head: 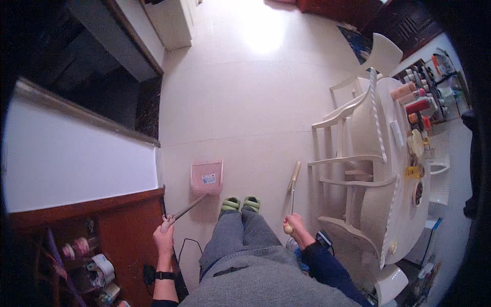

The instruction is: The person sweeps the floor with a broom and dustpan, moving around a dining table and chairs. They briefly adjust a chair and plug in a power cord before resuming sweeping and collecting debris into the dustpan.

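My left hand (165,234) grips the upper end of a long grey handle, which slants down to a pink plastic dustpan (207,178) on the pale floor. The dustpan bears a small label. My right hand (294,223) is closed around the handle of a broom (294,178), just below a rounded yellowish knob. The broom's narrow pale head is at the floor, right of the dustpan and apart from it. My feet, in green slippers (230,204), are between the two tools.
White chairs (349,159) stand at the right beside a pale round table (399,215) with bottles and a bowl. A white wall (80,157) and a reddish-brown wooden cabinet (126,230) are at the left. Dark furniture stands at the upper right.
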Action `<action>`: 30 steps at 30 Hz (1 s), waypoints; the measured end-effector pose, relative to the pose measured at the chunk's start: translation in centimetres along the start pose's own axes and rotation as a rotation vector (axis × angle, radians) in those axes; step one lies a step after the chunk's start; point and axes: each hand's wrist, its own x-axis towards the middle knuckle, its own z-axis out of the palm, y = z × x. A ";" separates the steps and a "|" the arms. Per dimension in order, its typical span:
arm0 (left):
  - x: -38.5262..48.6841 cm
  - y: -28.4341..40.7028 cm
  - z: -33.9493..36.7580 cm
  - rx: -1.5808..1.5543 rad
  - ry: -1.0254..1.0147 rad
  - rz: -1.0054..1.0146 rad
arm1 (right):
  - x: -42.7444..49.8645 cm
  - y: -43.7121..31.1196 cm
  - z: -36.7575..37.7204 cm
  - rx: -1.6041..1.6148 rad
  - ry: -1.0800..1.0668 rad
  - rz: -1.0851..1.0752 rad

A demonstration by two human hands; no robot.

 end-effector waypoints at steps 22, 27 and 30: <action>-14.0 -13.2 -2.8 -0.270 0.437 -0.294 | -1.5 -3.8 10.4 -0.427 -0.747 0.061; -15.0 -13.3 -2.5 -0.332 0.524 -0.334 | 2.2 -1.1 18.1 -0.542 -0.862 0.060; -15.5 -13.5 -2.6 -0.320 0.508 -0.332 | 4.3 -2.8 18.7 -0.492 -0.843 0.030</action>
